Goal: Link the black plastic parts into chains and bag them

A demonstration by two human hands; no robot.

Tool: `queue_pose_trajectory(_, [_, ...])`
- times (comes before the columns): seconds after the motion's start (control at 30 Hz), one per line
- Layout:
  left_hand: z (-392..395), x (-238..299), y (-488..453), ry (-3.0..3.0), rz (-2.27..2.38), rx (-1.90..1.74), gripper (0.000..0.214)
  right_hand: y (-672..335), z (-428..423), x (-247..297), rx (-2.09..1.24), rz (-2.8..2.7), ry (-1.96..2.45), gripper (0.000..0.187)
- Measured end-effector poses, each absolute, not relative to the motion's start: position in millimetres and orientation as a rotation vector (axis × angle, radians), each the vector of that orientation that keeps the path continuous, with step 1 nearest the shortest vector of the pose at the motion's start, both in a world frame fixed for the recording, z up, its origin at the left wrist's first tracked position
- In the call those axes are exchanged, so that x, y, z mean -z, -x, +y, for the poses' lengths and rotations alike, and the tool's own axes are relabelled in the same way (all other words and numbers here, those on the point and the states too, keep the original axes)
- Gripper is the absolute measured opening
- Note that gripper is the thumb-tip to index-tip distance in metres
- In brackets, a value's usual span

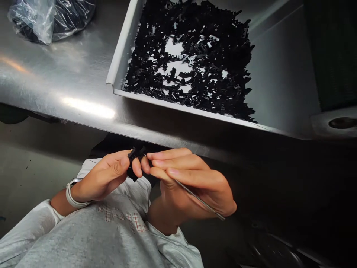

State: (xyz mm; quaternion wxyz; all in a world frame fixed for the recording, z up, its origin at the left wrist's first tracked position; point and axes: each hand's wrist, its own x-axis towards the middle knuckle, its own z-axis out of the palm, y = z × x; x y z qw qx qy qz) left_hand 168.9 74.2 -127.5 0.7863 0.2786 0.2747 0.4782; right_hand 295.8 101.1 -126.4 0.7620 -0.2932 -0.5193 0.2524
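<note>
Small black plastic part (134,158) was pinched between the thumb and fingertips of your left hand (106,175). You held it in the air in front of your chest, just below the front edge of the brushed steel worktop (69,74). That hand was closed firmly on the part, with the thumb pressed over its near side. A white wristband (73,196) sat on the wrist behind it.

Your right hand (192,182) was closed around a thin silver metal rod (199,200). The rod ran under your curled fingers and stuck out past the heel of the hand to the lower right. Its front end pointed toward the part, and your right fingertips were just beside your left ones. Whether the tip of the rod touched the part could not be told, because the fingers covered it.

On the worktop, well above your hands, stood a shallow white tray (122,44) set at an angle. It was filled with a loose heap of small black plastic pieces (212,74), and bare white patches of the tray floor showed through near the middle. At the far left corner of the worktop lay a crumpled clear plastic bag (36,18) with dark contents inside. Your grey shirt (106,238) filled the bottom of the view beneath both hands.
</note>
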Motion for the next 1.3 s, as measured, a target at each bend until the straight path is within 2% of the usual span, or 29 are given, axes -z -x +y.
queue_pose_trajectory(0.1, [74.9,130.7,-168.6,-0.604,0.561,-1.057,0.033,-303.6,98.9,127.7,-0.580,-1.217,0.664,0.011])
queue_pose_trajectory(0.3, [74.5,130.4,-167.9,-0.579,0.565,-1.053,0.032,-309.7,96.2,124.6,-0.733,-1.267,0.610,0.022])
queue_pose_trajectory(0.53, [73.6,126.4,-168.8,-0.491,0.578,-1.061,0.031,-300.6,97.4,125.2,-0.638,-1.179,0.538,0.015])
queue_pose_trajectory(0.7, [74.1,125.6,-166.9,-0.350,0.505,-1.052,0.020,-311.1,94.9,121.2,-0.551,-1.240,0.594,0.021])
queue_pose_trajectory(0.8, [73.5,125.0,-166.1,-0.309,0.429,-0.993,0.024,-316.7,92.9,122.2,-0.779,-1.135,0.852,0.019])
queue_pose_trajectory(0.87, [73.6,125.0,-165.5,-0.307,0.433,-0.956,0.027,-318.0,92.7,124.8,-1.065,-1.157,0.925,0.016])
queue_pose_trajectory(0.97, [73.3,125.9,-162.0,-0.371,0.495,-0.911,0.031,-317.4,94.9,127.6,-1.571,-1.119,0.849,0.025])
queue_pose_trajectory(1.03, [71.7,127.7,-157.0,-0.434,0.541,-0.876,0.035,-317.6,97.0,128.1,-1.797,-1.022,0.803,0.032])
queue_pose_trajectory(1.13, [67.9,133.4,-145.7,-0.497,0.621,-0.823,0.035,-321.3,97.8,130.4,-1.946,-1.018,0.743,0.031])
queue_pose_trajectory(1.3, [63.9,147.2,-127.2,-0.585,0.724,-0.698,0.035,-323.5,85.6,150.0,-1.988,-1.115,0.763,0.028])
